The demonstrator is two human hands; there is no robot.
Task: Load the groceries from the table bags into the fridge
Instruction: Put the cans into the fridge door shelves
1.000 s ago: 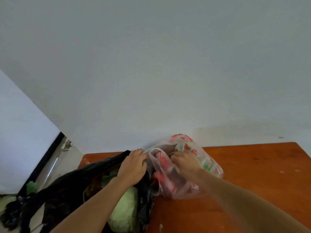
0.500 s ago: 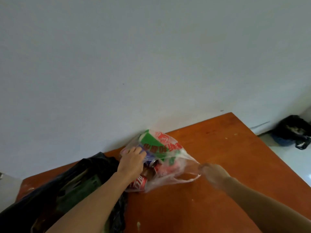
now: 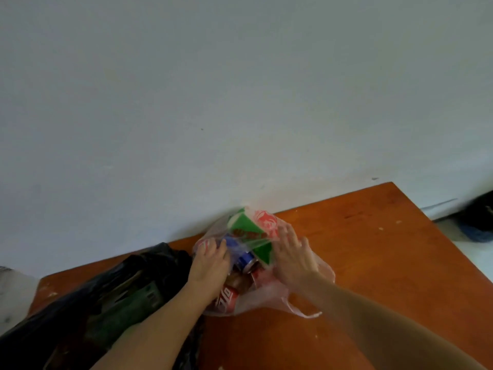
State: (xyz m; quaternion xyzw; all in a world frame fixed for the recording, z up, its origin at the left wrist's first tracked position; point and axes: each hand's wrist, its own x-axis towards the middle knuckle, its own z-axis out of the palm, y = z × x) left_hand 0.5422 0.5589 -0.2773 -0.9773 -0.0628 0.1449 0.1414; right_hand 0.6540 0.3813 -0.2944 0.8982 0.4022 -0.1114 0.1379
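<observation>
1. Groceries lie in two bags on the orange-brown table (image 3: 360, 263), both pushed to the far edge where the table meets the pale wall (image 3: 240, 89).
2. At the left, the black bag (image 3: 112, 295) sprawls over the left part of the table down to the bottom of the view – what is inside is too dark to name.
3. Just beside it, touching, sits the clear plastic bag (image 3: 269, 295) with green and red print; one handle loop lies flat on the wood toward the near side.
4. Left hand (image 3: 210, 263) reaches into the mouth of the clear bag and its fingers curl over a blue can (image 3: 246, 259); how firm the grip is, I cannot tell.
5. This blue can lies on its side, long axis slanting, its metal end toward the camera.
6. A red can (image 3: 226, 300) with white letters lies below it – also on its side, behind the plastic.
7. Right hand (image 3: 292, 256) lies flat with spread fingers on the bag's printed side, pressing it, not clenched.
8. To the right of the bags the tabletop is bare as far as its right corner and edge; a dark bundle (image 3: 480, 217) is on the floor beyond.
</observation>
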